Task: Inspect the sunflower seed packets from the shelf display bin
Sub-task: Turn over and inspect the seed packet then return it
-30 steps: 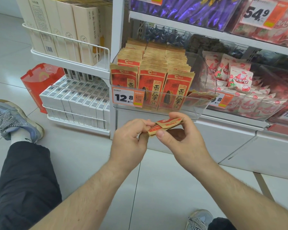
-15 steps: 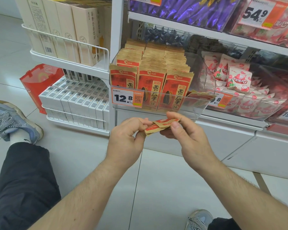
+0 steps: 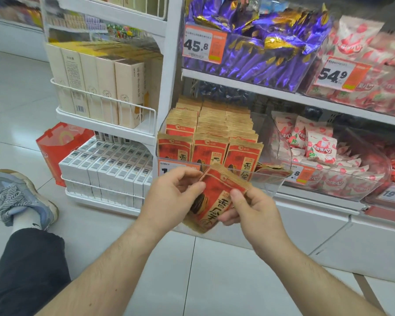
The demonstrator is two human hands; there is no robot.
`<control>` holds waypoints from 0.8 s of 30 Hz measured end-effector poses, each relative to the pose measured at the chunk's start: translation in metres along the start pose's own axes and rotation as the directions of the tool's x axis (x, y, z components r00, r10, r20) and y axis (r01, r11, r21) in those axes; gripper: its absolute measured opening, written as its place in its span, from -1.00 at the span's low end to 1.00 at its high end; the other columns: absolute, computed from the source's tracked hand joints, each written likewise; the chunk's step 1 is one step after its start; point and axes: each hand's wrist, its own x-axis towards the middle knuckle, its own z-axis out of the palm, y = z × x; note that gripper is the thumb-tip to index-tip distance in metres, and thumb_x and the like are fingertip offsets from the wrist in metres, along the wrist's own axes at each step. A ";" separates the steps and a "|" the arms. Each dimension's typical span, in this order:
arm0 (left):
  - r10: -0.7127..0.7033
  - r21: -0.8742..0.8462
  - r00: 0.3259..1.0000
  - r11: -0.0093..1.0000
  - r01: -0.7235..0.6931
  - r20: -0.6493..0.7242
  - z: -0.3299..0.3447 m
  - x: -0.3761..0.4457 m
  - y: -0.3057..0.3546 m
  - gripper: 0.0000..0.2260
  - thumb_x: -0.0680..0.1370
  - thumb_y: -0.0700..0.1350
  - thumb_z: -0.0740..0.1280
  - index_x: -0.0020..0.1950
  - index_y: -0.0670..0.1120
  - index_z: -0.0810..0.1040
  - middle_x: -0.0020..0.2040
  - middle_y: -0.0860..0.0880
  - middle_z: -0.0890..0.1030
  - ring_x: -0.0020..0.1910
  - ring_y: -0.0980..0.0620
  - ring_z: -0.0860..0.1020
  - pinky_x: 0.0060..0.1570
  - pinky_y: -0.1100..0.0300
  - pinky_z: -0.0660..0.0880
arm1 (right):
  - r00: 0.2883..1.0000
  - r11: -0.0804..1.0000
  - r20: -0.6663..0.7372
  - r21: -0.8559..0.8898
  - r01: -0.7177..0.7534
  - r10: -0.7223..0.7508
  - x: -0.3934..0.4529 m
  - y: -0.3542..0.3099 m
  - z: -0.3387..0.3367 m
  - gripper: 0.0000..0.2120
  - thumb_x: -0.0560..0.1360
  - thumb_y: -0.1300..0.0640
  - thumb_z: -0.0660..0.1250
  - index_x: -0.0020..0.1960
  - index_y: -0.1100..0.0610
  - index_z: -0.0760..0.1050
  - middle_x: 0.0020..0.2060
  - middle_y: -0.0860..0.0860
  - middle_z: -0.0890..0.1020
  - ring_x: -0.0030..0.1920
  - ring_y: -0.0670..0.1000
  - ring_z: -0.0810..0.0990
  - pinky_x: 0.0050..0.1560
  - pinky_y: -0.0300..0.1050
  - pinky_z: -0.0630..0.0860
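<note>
Both the left hand [image 3: 177,192] and right hand [image 3: 253,209] pinch a seed packet [image 3: 211,201], tilting its printed face upward for reading before the bin [image 3: 269,179].

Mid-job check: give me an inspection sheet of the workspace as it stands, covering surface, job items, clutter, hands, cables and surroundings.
Surface: pale tiled floor; white shelf unit.
Job's things: small stack of red and tan sunflower seed packets, tilted, front face to the camera, held in front of the clear plastic display bin; rows of matching packets upright inside it.
Clutter: a few loose packets lying at the bin's right front.
Hands: left hand pinches the stack's upper left; right hand grips its right edge.
Cables: nothing seen.
Surroundings: purple sweet wrappers above, pink and white snack bags to the right, cream boxes to the left.
</note>
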 end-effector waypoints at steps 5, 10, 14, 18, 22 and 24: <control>0.210 0.234 0.938 0.961 -0.146 -0.274 -0.024 0.042 0.010 -0.78 0.46 -0.12 0.48 -0.03 0.14 0.52 -0.08 0.17 0.45 -0.21 0.25 0.45 -0.13 0.43 0.38 | 0.984 0.905 -0.170 0.424 0.029 0.048 0.035 -0.048 0.002 -0.81 0.67 0.15 0.16 -0.06 0.19 0.46 -0.38 0.07 0.67 -0.46 -0.03 0.63 -0.44 -0.20 0.57; -0.005 0.224 0.971 0.973 0.060 -0.239 -0.046 0.078 0.000 -0.65 0.47 -0.07 0.49 0.17 0.13 0.46 0.29 0.00 0.33 0.23 0.04 0.42 0.30 0.06 0.40 | 0.972 0.867 -0.217 0.464 0.181 -0.087 0.078 -0.105 0.011 -0.82 0.68 0.13 0.15 -0.03 0.14 0.47 -0.23 0.10 0.67 -0.41 -0.04 0.64 -0.37 -0.20 0.59; -0.095 0.181 0.984 0.976 0.122 -0.148 -0.050 0.092 -0.004 -0.66 0.45 -0.15 0.49 0.12 0.14 0.51 0.29 0.05 0.31 0.23 0.10 0.41 0.31 -0.03 0.44 | 0.956 0.934 -0.196 0.242 0.262 -0.218 0.110 -0.127 0.029 -0.81 0.68 0.12 0.18 -0.08 0.13 0.47 -0.31 0.09 0.65 -0.37 0.01 0.67 -0.28 -0.13 0.63; -0.141 0.108 0.983 0.982 0.154 -0.118 -0.052 0.100 -0.012 -0.75 0.44 -0.15 0.46 0.00 0.17 0.55 0.17 -0.05 0.57 0.11 0.01 0.59 0.10 -0.09 0.58 | 0.957 0.956 -0.074 -0.101 0.274 -0.282 0.135 -0.129 0.046 -0.78 0.66 0.09 0.21 -0.17 0.06 0.44 -0.48 0.00 0.62 -0.36 0.01 0.68 -0.13 0.03 0.67; -0.150 0.057 0.981 0.986 0.158 -0.124 -0.049 0.102 -0.016 -0.86 0.52 -0.21 0.40 -0.11 0.04 0.57 -0.12 -0.05 0.68 -0.07 -0.07 0.67 -0.04 -0.01 0.62 | 0.961 0.822 0.075 -0.504 0.267 -0.267 0.150 -0.120 0.056 -0.72 0.63 0.02 0.26 -0.26 0.02 0.44 -0.42 -0.08 0.57 -0.43 -0.14 0.55 -0.34 -0.19 0.43; -0.141 0.064 0.978 0.986 0.152 -0.151 -0.048 0.104 -0.017 -0.88 0.53 -0.20 0.40 -0.13 0.02 0.58 -0.16 -0.02 0.67 -0.09 -0.04 0.66 -0.06 0.02 0.62 | 0.970 0.708 0.177 -0.662 0.245 -0.170 0.157 -0.114 0.057 -0.70 0.58 0.01 0.34 -0.30 0.06 0.47 -0.40 -0.08 0.54 -0.33 -0.07 0.51 -0.32 -0.18 0.36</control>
